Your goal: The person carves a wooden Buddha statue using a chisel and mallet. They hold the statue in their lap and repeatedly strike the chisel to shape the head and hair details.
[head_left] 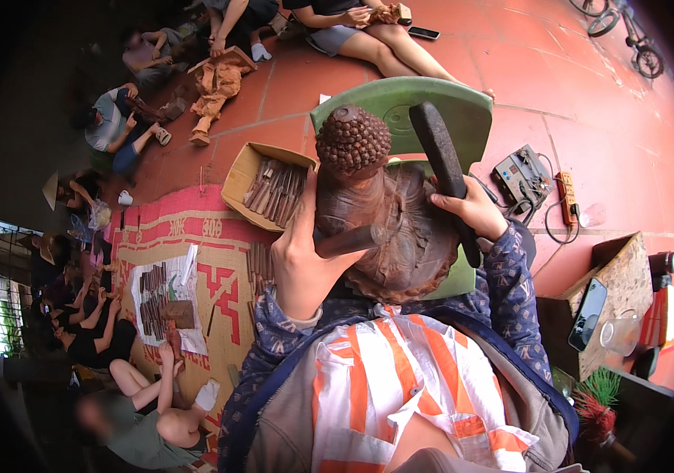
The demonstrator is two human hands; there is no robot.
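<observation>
A dark brown carved wooden Buddha statue [384,229] with a knobbly curled head leans in front of my lap, against a green plastic chair [451,118]. My left hand [305,260] is closed round a chisel [350,241] at the statue's left side; its round handle points right across the carving, and its blade is hidden. At the statue's right, my right hand [475,209] grips a long dark wooden bar [441,150], held upright and tilted, with the thumb across it.
A cardboard box [246,169] of chisels stands left, beside a patterned mat [222,272] with more chisels on a white cloth [191,268]. Right are a control box [522,177], a power strip [566,197], and a wooden box [617,276] bearing a phone [588,314]. Several people sit around.
</observation>
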